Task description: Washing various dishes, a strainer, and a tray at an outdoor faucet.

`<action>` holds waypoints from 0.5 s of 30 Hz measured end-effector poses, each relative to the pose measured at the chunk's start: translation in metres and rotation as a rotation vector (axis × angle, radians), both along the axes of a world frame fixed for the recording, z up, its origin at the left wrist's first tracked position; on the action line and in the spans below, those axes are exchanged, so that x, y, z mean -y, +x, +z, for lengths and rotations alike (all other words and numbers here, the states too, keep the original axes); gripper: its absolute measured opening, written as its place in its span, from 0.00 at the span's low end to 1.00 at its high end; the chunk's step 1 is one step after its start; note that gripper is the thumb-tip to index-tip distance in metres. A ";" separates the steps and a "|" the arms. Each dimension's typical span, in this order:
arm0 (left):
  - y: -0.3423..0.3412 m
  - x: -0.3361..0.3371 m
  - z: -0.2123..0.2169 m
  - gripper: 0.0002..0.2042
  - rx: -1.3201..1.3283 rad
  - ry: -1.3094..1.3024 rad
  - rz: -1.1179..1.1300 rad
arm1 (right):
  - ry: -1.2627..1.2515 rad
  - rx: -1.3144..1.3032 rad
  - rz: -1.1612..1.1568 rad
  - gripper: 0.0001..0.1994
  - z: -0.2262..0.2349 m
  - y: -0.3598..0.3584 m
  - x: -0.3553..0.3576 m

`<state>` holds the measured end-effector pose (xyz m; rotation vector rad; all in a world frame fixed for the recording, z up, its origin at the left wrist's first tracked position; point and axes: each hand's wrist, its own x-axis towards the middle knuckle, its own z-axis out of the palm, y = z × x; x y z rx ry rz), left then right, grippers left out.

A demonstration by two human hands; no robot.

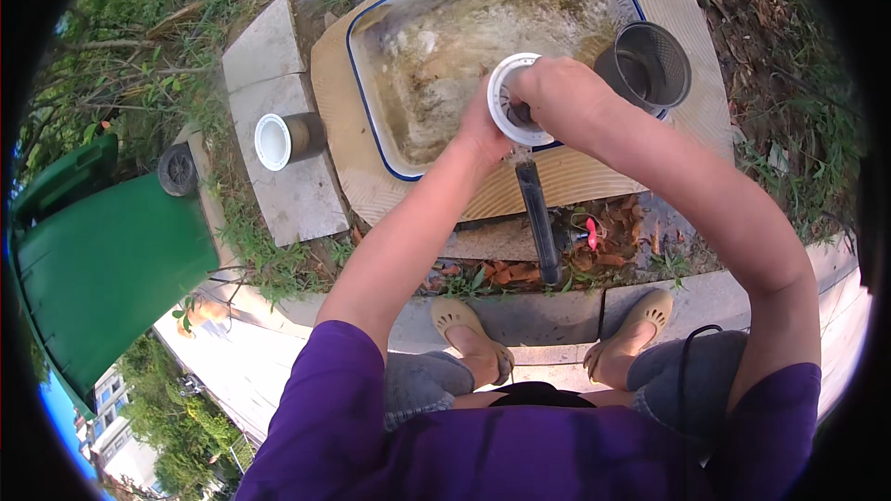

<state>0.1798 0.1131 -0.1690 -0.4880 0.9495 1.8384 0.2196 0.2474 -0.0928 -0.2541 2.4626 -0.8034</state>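
Green wheeled bin [102,260] at 9 o'clock, lid shut, one black wheel up near its top corner. Right of it, at about 10 o'clock, grey paving slabs [278,83] with a short brown pipe piece with white cap [286,139] lying on its side on them. Center top, 12 o'clock: wide shallow sink [436,56] with blue rim, wet and stained inside, set into a pale ribbed desk [668,0] surface. Left hand [483,125] sits at the near rim of the sink, fingers closed on the left edge of a white round slotted disc [510,97]; the disc is held just over the sink's front edge, tilted toward the camera. Right hand [557,93] is clamped on the disc's right side and top, covering part of it. Both hands together on the same disc, touching or nearly so. Below the hands a black pipe [538,218] runs down toward 6 o'clock to a valve with red handle [591,234], dry leaves around it. At 1 o'clock a grey mesh strainer basket [650,65] stands on the sink's right rim, just beside the right forearm. At 6 o'clock, feet in tan shoes [464,315] on a concrete kerb.
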 end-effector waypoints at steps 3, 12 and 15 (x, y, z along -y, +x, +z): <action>-0.005 -0.006 0.004 0.14 -0.047 0.007 0.096 | 0.154 -0.319 -0.293 0.09 -0.008 0.004 0.008; -0.005 -0.001 0.002 0.11 -0.015 -0.079 -0.073 | -0.190 0.006 0.032 0.07 -0.014 -0.002 -0.007; -0.021 0.004 0.007 0.11 -0.053 -0.112 -0.086 | 0.024 -0.322 0.096 0.07 -0.006 0.009 -0.004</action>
